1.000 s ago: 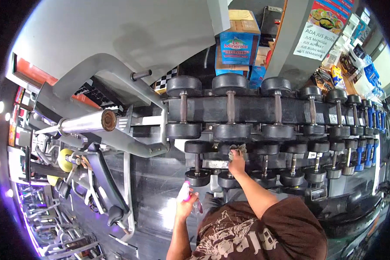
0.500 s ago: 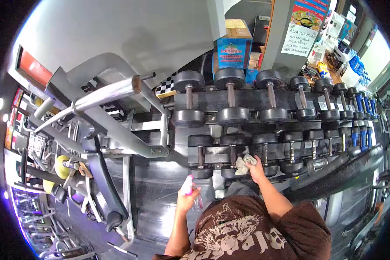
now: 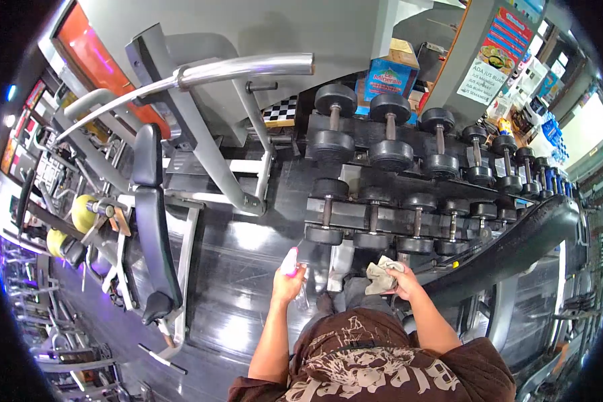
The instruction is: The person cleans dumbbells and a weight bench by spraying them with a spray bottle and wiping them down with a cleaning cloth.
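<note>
Spray bottle [image 3: 290, 262] and cloth [image 3: 382, 277] in hand, both apart from the dumbbells [image 3: 324, 235].
Left: left hand [image 3: 287, 285] closed round the bottle's neck, pink-and-white head uppermost; finger position on any trigger cannot be told. Centre: dumbbells on their rack ahead, untouched. Right: right hand [image 3: 403, 281] pinches the bunched cloth, fingers closed on its edge, loose folds hanging leftward. Step, as judged: spray-and-wipe work, no contact at this instant; another wipe would call for a forward reach with the cloth.
</note>
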A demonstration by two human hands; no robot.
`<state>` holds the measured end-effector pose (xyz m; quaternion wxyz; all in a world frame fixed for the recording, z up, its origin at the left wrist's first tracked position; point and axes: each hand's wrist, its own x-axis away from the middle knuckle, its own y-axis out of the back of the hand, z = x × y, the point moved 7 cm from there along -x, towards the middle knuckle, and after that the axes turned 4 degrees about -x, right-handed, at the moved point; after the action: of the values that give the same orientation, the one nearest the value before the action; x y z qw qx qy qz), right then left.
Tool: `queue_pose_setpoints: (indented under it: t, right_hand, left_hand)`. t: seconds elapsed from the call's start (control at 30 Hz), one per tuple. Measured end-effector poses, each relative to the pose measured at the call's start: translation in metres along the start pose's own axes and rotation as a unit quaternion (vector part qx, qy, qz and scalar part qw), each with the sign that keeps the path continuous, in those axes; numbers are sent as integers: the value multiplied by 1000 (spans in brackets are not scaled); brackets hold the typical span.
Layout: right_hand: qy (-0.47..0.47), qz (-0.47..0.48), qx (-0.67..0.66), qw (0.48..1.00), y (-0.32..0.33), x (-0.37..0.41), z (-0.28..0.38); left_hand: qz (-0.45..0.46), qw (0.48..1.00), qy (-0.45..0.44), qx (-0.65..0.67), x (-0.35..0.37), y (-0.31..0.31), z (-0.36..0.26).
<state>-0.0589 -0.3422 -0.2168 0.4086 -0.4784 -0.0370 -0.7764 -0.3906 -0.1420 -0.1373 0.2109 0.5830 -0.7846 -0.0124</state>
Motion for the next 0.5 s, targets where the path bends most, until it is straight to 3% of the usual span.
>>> queue_pose_setpoints:
  t: [0.27,0.5]
  right_hand:
    - [24,-33,57,998,-14,17,-8]
    - [52,13,203,978,-83,-8,52]
  left_hand:
    - [2,1000,-3,19,-4,19,10]
    - [-37,998,13,45,-16,22,19]
